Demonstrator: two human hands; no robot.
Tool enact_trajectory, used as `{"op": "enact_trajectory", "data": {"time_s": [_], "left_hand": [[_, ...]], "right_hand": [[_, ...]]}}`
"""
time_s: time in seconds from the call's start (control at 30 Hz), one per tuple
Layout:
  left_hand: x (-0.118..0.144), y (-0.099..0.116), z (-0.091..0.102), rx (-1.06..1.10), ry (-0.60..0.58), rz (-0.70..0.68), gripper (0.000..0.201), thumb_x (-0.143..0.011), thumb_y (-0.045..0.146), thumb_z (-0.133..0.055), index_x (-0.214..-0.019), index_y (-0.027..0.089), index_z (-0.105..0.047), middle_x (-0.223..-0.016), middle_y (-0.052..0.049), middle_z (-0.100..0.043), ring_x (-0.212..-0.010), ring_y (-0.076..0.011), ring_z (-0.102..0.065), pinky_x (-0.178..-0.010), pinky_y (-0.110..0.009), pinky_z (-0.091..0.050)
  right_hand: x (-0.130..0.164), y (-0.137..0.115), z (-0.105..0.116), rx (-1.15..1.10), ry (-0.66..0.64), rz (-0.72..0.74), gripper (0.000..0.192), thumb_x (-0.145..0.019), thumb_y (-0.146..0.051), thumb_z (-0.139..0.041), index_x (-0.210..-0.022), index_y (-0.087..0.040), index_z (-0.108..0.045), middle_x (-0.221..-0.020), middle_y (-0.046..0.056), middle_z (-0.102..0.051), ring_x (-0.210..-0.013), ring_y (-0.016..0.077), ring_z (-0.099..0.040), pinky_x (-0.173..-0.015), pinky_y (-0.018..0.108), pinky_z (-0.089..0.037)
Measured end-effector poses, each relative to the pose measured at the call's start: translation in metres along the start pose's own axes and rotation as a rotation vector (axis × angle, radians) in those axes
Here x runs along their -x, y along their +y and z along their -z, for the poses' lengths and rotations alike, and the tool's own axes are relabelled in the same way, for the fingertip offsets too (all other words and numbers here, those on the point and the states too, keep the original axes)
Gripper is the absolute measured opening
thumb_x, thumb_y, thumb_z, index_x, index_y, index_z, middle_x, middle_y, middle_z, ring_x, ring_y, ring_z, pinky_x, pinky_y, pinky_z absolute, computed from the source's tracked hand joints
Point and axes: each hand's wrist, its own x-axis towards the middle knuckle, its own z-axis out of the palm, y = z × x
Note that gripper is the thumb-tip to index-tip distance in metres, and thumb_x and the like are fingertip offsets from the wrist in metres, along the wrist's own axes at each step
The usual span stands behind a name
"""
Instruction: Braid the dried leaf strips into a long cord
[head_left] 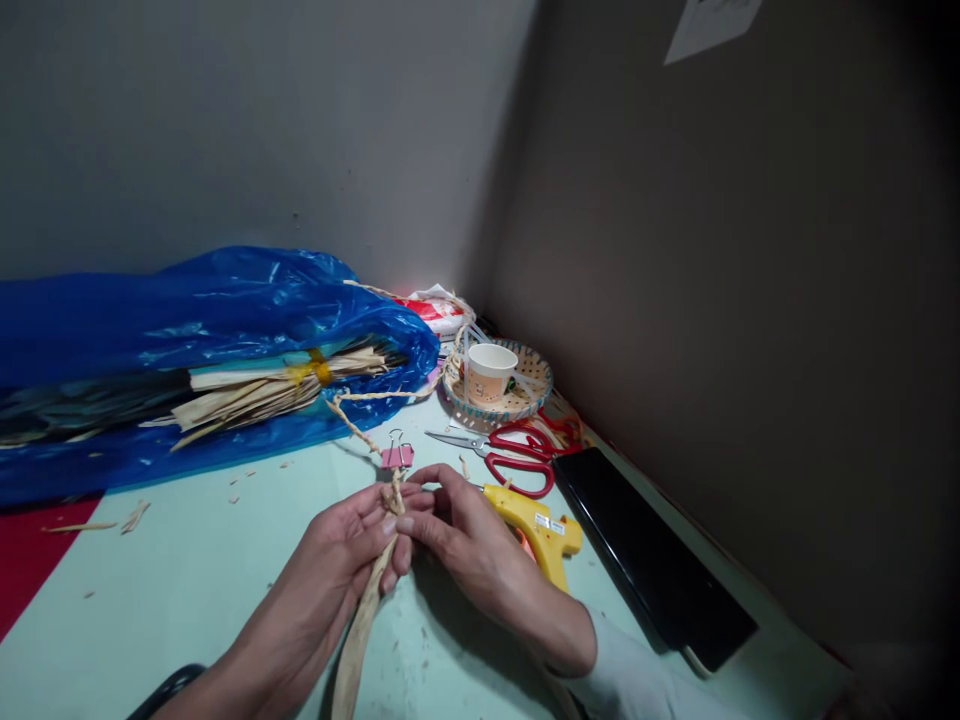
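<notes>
Two hands (349, 540) (472, 545) pinch one braid (398, 490) near one pink clip (397, 457).

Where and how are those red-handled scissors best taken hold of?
By the red handle loops, I'd judge, right hand coming from above: the scissors lie flat, blades pointing left, loops to the right, and the yellow glue gun crowds the near side.

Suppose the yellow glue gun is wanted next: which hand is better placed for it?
Probably the right hand: the yellow glue gun lies beside it. The left hand, gripping the dried fiber strip, is farther away.
</notes>
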Motion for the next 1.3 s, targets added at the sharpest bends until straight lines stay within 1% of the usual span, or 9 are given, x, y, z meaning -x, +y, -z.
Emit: {"op": "enact_trajectory", "data": {"time_s": [0.17,0.27,0.47,0.6,0.73,0.83,1.03,1.13,1.3], "left_hand": [[0.003,0.002,-0.001,-0.002,-0.016,-0.043,0.029,-0.081,0.023,-0.069,-0.109,0.016,-0.068,-0.072,0.0,-0.062,-0.053,-0.0061,-0.041,-0.048,-0.015,-0.033],[0.003,0.001,-0.002,-0.048,0.026,-0.031,0.031,-0.08,0.026,-0.069,-0.109,0.014,-0.067,-0.061,0.002,-0.059,-0.049,-0.0062,-0.04,-0.047,-0.016,-0.031],[-0.002,-0.005,-0.001,-0.255,0.274,-0.11,0.036,-0.066,0.033,-0.072,-0.094,0.011,-0.069,-0.042,0.006,-0.05,-0.041,-0.0075,-0.036,-0.044,-0.02,-0.023],[-0.005,-0.01,-0.002,-0.286,0.314,-0.161,0.032,-0.061,0.034,-0.073,-0.082,0.013,-0.064,-0.043,0.01,-0.042,-0.04,-0.0051,-0.027,-0.043,-0.019,-0.015],[-0.004,-0.012,-0.005,-0.319,0.315,-0.203,0.031,-0.063,0.037,-0.068,-0.081,0.015,-0.056,-0.046,0.012,-0.039,-0.04,-0.0047,-0.026,-0.042,-0.019,-0.016],[-0.003,-0.015,-0.005,-0.37,0.323,-0.25,0.032,-0.068,0.037,-0.063,-0.091,0.017,-0.051,-0.054,0.011,-0.045,-0.04,-0.005,-0.031,-0.042,-0.019,-0.02],[0.005,-0.022,-0.008,-0.589,0.385,-0.359,0.025,-0.079,0.031,-0.052,-0.101,0.025,-0.042,-0.067,0.009,-0.051,-0.048,-0.0109,-0.049,-0.047,-0.023,-0.035],[0.012,-0.016,-0.01,-0.749,0.428,-0.378,0.018,-0.082,0.032,-0.052,-0.098,0.025,-0.047,-0.068,0.006,-0.057,-0.059,-0.0165,-0.059,-0.059,-0.029,-0.043],[0.019,-0.002,-0.009,-1.0,0.507,-0.388,0.01,-0.079,0.031,-0.058,-0.081,0.023,-0.063,-0.078,-0.003,-0.072,-0.078,-0.0262,-0.065,-0.075,-0.036,-0.041]], "right_hand": [[-0.004,0.005,-0.003,-0.246,0.03,-0.107,0.03,-0.075,-0.022,-0.067,-0.099,-0.015,-0.051,-0.074,-0.002,-0.058,-0.061,0.01,-0.051,-0.057,0.021,-0.037],[-0.003,0.007,-0.004,-0.135,0.063,-0.064,0.03,-0.076,-0.022,-0.066,-0.101,-0.017,-0.051,-0.078,-0.001,-0.059,-0.067,0.012,-0.054,-0.061,0.023,-0.04],[-0.002,0.009,-0.005,0.117,0.118,0.058,0.03,-0.08,-0.017,-0.058,-0.108,-0.019,-0.046,-0.068,-0.006,-0.052,-0.065,0.0127,-0.051,-0.062,0.023,-0.039],[-0.002,0.005,-0.004,0.258,0.063,0.036,0.016,-0.083,-0.022,-0.056,-0.098,-0.017,-0.053,-0.066,-0.004,-0.053,-0.062,0.0126,-0.05,-0.056,0.023,-0.036],[-0.007,0.007,-0.003,0.288,0.063,-0.04,0.019,-0.083,-0.029,-0.058,-0.097,-0.016,-0.056,-0.064,-0.004,-0.054,-0.062,0.0133,-0.052,-0.056,0.023,-0.036],[-0.01,0.007,-0.003,0.326,0.074,-0.035,0.018,-0.082,-0.028,-0.059,-0.095,-0.015,-0.057,-0.064,-0.003,-0.054,-0.062,0.0132,-0.051,-0.057,0.023,-0.035],[-0.01,-0.007,-0.001,0.485,0.027,0.018,0.016,-0.08,-0.019,-0.06,-0.064,-0.015,-0.057,-0.062,0.0,-0.056,-0.063,0.0133,-0.048,-0.058,0.026,-0.028],[-0.008,-0.009,-0.002,0.547,0.074,0.028,0.014,-0.08,-0.018,-0.059,-0.067,-0.015,-0.056,-0.066,0.001,-0.057,-0.068,0.0149,-0.048,-0.059,0.026,-0.026],[-0.005,-0.007,-0.004,0.568,0.081,0.058,0.019,-0.086,-0.022,-0.054,-0.068,-0.016,-0.055,-0.067,0.002,-0.058,-0.066,0.0146,-0.048,-0.058,0.026,-0.026]]}}
